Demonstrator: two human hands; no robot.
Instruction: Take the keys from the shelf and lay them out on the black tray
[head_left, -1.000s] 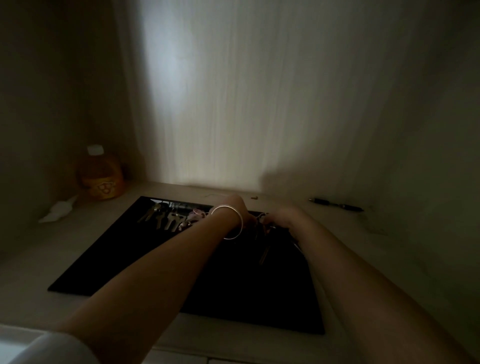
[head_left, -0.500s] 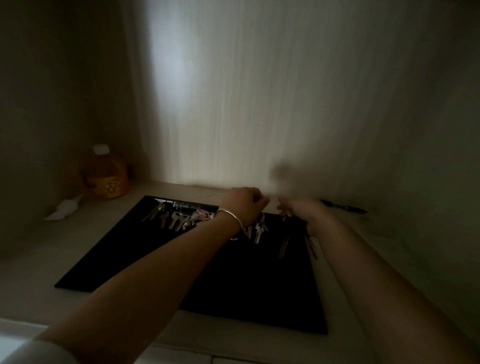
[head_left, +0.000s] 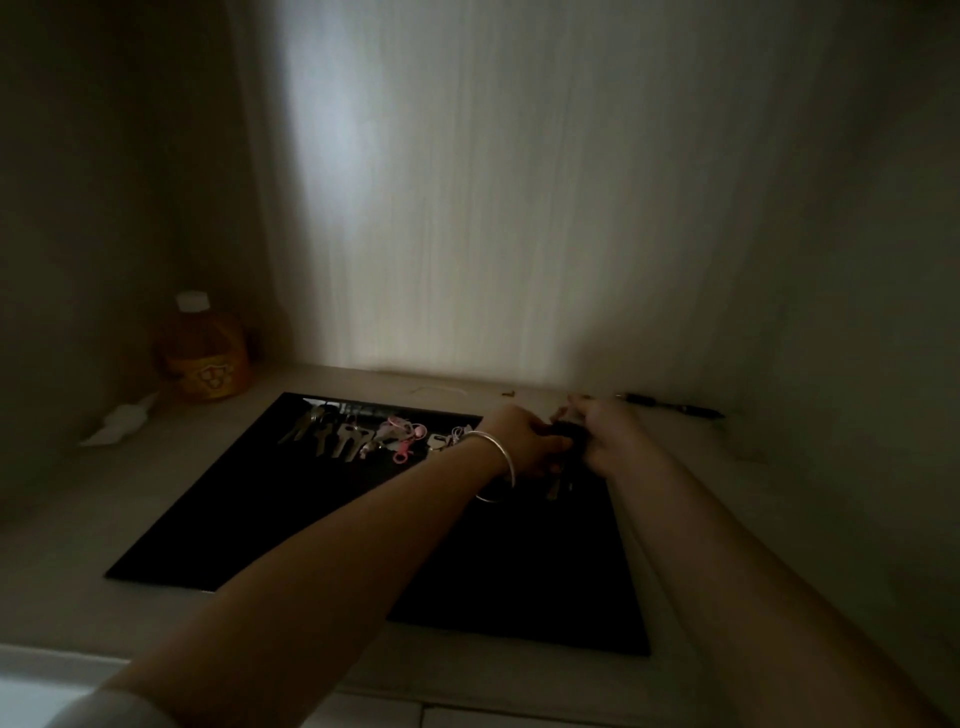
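A black tray (head_left: 291, 525) lies flat on the dim shelf. Along its far edge sit several silver keys (head_left: 332, 434) and a bunch with pink clips (head_left: 400, 436). My left hand (head_left: 524, 441), with a silver bangle on the wrist, and my right hand (head_left: 610, 434) meet over the tray's far right corner. Between them they grip a dark key bunch (head_left: 569, 434); one silver key (head_left: 555, 488) hangs below it. The fingers hide most of the bunch.
An orange bottle with a white cap (head_left: 202, 358) stands in the back left corner, a crumpled white paper (head_left: 122, 423) beside it. A dark pen (head_left: 670, 405) lies by the back wall on the right. The shelf's side walls close in on both sides.
Both hands have come together again over the tray's far right corner, after the right hand had moved a little toward the back wall. The keys on the left have not moved.
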